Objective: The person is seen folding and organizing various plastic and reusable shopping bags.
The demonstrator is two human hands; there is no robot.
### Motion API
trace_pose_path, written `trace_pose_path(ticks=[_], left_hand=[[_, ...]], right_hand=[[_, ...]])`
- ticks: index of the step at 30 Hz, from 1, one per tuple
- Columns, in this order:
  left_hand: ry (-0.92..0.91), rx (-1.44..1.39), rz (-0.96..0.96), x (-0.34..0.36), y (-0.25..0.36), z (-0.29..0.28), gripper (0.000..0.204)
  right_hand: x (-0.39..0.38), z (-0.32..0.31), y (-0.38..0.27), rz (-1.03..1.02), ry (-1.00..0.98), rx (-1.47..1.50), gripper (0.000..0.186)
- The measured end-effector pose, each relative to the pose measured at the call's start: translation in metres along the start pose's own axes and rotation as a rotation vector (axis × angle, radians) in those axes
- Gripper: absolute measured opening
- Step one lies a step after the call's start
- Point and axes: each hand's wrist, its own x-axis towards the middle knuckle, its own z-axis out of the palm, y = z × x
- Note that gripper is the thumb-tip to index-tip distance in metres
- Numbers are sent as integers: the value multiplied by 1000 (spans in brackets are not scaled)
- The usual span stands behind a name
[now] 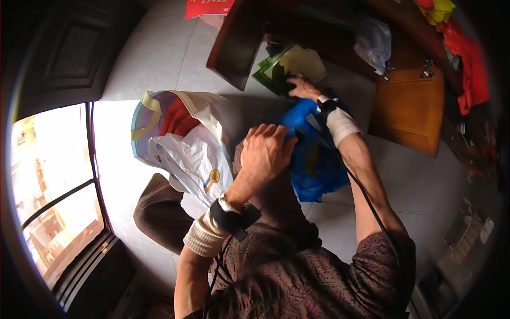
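Note:
My left hand (264, 152) rests palm down on my bent knee, holding nothing, its fingers laid over the knee and its thumb apart. Farther out, my right hand (304, 88) reaches down to a green bag (273, 77) with a cream-coloured flat piece (304, 64) beside it. Its fingers are apart at the bag's edge; a firm grip does not show. Below that wrist lies a crumpled blue plastic bag (317, 165). Left of my knee stands an open tote bag (204, 103) with red cloth (177, 118) inside and a white plastic bag (194, 159) hanging over its side.
A dark wooden panel (236, 45) stands beyond the green bag. At the right, a brown cabinet door (408, 109) hangs open, with a clear plastic bag (373, 45) above it. Red bags (470, 66) hang at the far right. A glazed door (56, 186) is at the left.

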Motion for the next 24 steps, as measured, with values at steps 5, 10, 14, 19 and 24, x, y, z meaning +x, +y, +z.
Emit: trace_pose_path(ticks=[5, 10, 14, 19, 24], left_hand=[[-23, -18, -68, 3, -22, 0, 19], [-24, -53, -67, 12, -22, -2, 19], [1, -151, 38, 22, 1, 5, 20], [70, -30, -27, -6, -27, -10, 18], [70, -62, 13, -11, -6, -24, 18]], right_hand=[[50, 68, 2, -15, -87, -325, 49], [89, 132, 33, 42, -2, -442, 46], [68, 144, 137, -6, 43, -227, 60], [6, 61, -29, 88, -156, 85, 68], [-146, -79, -43, -115, 161, 522, 48]])
